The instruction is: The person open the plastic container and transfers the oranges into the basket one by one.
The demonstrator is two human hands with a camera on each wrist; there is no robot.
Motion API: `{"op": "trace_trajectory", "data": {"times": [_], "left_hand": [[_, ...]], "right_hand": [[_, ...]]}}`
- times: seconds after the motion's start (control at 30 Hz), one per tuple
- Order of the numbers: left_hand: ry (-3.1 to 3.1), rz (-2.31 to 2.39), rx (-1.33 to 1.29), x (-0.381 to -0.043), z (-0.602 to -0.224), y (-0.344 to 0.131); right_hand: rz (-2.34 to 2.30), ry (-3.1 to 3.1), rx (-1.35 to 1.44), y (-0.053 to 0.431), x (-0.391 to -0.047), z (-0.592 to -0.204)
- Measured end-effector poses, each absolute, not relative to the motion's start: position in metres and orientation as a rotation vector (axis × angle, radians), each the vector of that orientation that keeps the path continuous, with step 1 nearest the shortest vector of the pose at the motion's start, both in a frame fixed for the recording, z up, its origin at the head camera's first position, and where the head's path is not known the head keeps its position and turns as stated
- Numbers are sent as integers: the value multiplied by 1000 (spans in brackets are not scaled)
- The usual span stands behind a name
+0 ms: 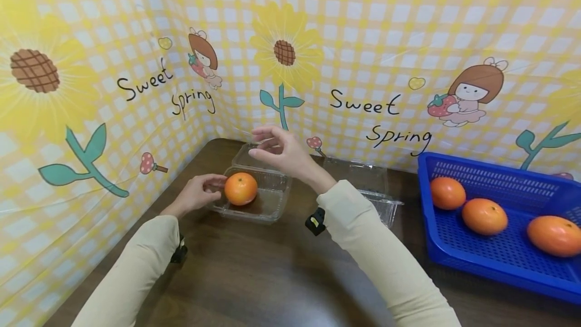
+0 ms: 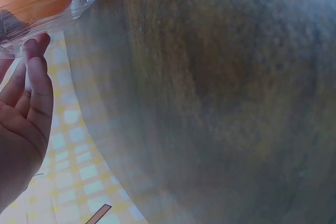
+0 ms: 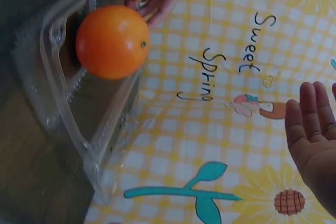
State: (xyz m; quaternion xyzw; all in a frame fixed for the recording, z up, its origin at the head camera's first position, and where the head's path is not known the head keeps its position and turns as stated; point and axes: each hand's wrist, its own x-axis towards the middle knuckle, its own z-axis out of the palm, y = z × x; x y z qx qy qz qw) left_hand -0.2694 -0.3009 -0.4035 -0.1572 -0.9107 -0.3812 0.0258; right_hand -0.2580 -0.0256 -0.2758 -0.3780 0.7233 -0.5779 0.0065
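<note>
An orange [image 1: 241,188] sits in the left part of a clear plastic clamshell box [image 1: 272,206]. The box's lid [image 1: 245,158] is folded back on the far side. My left hand [image 1: 197,194] holds the box at its left edge, beside the orange; in the left wrist view its fingertips [image 2: 39,45] are right at the rim. Raised over the lid, my right hand [image 1: 283,153] has nothing in it. Its fingers [image 3: 310,103] are extended and slightly bent in the right wrist view.
A second clear clamshell box [image 1: 381,206] stands right of the first, partly behind my right forearm. On the right is a blue plastic basket [image 1: 431,246] with several oranges [image 1: 484,216]. A checked yellow cloth [image 1: 354,54] hangs behind and left of the brown table [image 1: 254,276].
</note>
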Motion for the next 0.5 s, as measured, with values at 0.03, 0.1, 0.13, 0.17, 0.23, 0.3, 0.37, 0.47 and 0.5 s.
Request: {"op": "trace_trajectory", "data": {"times": [0.03, 0.1, 0.13, 0.17, 0.23, 0.3, 0.37, 0.47, 0.5], "left_hand": [[-2815, -1178, -488, -270, -404, -301], [-2811, -1175, -494, -271, -403, -300], [-2809, -1175, -495, -271, -403, -300], [-2808, -1176, -496, -271, -403, -299], [-2807, -1171, -498, -271, -403, -299], [-2806, -1169, -497, -271, -402, -299], [-2807, -1167, -498, -271, -402, -299], [-2809, -1169, -497, -271, -402, -298], [-2810, -1169, -495, -271, -402, -298]], "right_hand": [[-1791, 2273, -1177, -28, -258, -278], [-1761, 2289, -1169, -32, -257, -281], [-1741, 2302, -1161, -34, -258, -283], [-1720, 2321, -1156, -35, -258, -285], [-1687, 2349, -1134, -39, -259, -290], [-1660, 2376, -1099, -42, -260, -294], [-1657, 2391, -1062, -44, -261, -299], [-1674, 2399, -999, -45, -264, -305], [-1678, 2405, -981, -45, -265, -307]]}}
